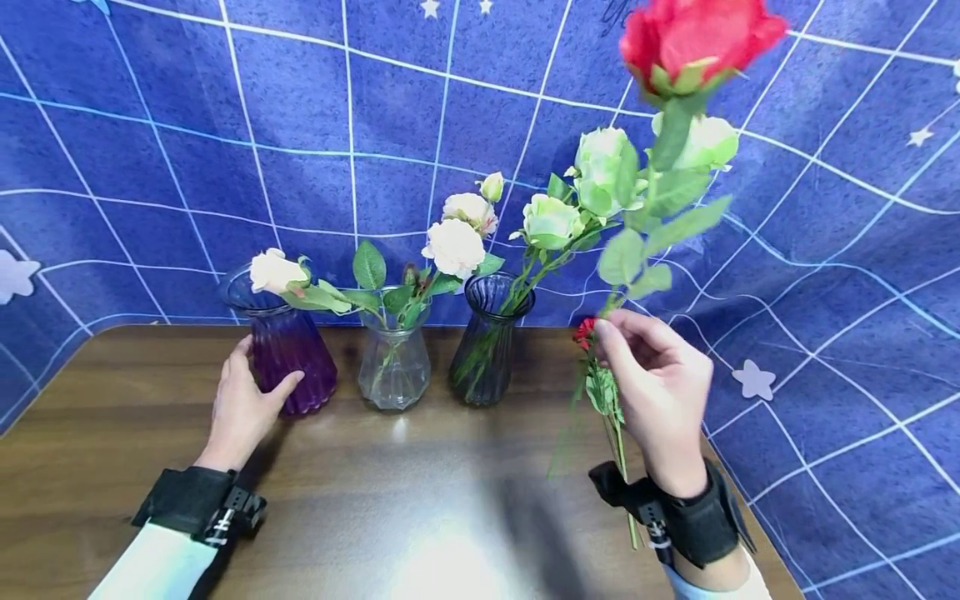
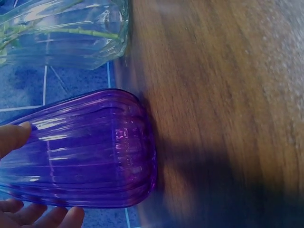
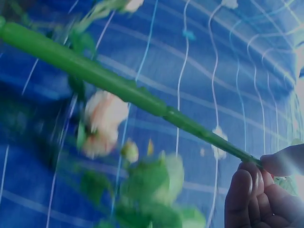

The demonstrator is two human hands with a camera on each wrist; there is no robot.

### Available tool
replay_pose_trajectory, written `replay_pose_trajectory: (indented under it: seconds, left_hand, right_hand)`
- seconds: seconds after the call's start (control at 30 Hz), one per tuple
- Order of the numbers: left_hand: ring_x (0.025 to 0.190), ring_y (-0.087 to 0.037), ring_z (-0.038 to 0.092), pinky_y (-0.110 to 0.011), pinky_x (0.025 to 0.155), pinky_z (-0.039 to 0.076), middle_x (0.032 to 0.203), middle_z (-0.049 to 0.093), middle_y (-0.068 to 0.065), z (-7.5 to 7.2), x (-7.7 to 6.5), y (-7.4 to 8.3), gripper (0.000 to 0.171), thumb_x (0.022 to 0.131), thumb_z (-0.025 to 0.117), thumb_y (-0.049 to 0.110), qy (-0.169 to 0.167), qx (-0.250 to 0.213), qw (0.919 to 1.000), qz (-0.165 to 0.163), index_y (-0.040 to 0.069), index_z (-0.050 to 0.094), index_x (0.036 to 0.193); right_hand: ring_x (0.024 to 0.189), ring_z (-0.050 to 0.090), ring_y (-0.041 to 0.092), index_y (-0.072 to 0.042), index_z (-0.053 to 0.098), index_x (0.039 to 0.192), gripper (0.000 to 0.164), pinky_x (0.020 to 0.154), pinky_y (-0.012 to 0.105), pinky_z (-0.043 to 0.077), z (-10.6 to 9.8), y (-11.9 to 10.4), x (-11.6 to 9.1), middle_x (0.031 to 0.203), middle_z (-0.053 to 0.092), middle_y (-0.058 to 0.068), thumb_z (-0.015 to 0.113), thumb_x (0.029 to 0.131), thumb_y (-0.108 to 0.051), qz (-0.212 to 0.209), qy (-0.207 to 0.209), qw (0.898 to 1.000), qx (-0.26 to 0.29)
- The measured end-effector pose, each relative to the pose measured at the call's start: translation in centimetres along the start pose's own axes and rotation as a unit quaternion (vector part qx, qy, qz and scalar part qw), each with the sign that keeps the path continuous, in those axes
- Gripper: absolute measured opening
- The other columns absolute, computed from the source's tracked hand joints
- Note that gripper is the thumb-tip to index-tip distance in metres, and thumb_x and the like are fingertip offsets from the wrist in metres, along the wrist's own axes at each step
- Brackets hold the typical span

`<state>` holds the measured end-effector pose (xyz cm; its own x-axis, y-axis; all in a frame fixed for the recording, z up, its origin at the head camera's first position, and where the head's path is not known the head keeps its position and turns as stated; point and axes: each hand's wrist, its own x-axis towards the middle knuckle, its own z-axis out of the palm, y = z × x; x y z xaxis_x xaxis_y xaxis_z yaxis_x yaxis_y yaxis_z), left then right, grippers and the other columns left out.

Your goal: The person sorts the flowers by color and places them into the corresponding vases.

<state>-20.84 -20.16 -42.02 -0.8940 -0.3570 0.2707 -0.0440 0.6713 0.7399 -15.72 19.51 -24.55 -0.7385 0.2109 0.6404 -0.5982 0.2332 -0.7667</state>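
My left hand (image 1: pixel 242 408) holds the purple glass vase (image 1: pixel 307 367), thumb on its front and fingers around the far side. The vase (image 2: pixel 95 152) stands upright on the wooden table, with no stem showing inside it in the left wrist view. Between thumb and fingertips, my right hand (image 1: pixel 667 392) pinches the stem of a red rose (image 1: pixel 697 46), held upright with its bloom high above the table. The bare lower stem (image 3: pixel 137 97) runs out from the fingertips in the right wrist view.
Beside the purple vase stands a clear glass vase (image 1: pixel 393 379) with white roses (image 1: pixel 454 247); one leans over the purple rim. A dark glass vase (image 1: pixel 480 375) holds pale green roses (image 1: pixel 553 223). Small red flowers (image 1: pixel 584 333) lie at the table's right. Blue cloth (image 1: pixel 300 100) hangs behind.
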Motion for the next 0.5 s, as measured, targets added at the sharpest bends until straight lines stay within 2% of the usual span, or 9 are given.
replay_pose_trajectory:
  seconds: [0.23, 0.37, 0.5]
  left_hand:
    - [0.124, -0.051, 0.036, -0.062, 0.098, 0.030, 0.137, 0.033, -0.036, -0.2, 0.0, 0.0, 0.082, 0.085, 0.067, 0.026, 0.004, 0.008, 1.0000, -0.001, -0.004, 0.019, 0.145]
    - [0.123, -0.051, 0.037, -0.062, 0.097, 0.031, 0.137, 0.034, -0.035, -0.2, -0.1, -0.1, 0.082, 0.085, 0.067, 0.026, 0.004, 0.010, 0.9999, 0.001, -0.004, 0.019, 0.144]
    - [0.122, -0.051, 0.038, -0.062, 0.097, 0.032, 0.136, 0.035, -0.035, 0.0, -0.2, -0.1, 0.081, 0.084, 0.068, 0.026, 0.006, 0.013, 0.9999, 0.006, -0.005, 0.021, 0.143]
  right_hand:
    - [0.053, 0.056, 0.003, 0.011, 0.067, 0.090, 0.012, 0.053, 0.018, 0.048, 5.3, -1.0, 0.9, 0.062, 0.061, -0.011, 0.065, 0.082, 0.002, -0.003, -0.062, 0.997, 0.047]
    - [0.053, 0.056, 0.004, 0.008, 0.068, 0.091, 0.013, 0.054, 0.020, 0.049, 8.5, -1.8, 1.5, 0.064, 0.064, 0.004, 0.065, 0.083, -0.001, -0.019, -0.088, 0.994, 0.059]
    - [0.055, 0.056, 0.000, 0.006, 0.069, 0.091, 0.014, 0.055, 0.021, 0.048, 11.6, -2.6, 2.1, 0.070, 0.066, 0.019, 0.065, 0.084, -0.005, -0.052, -0.100, 0.992, 0.063]
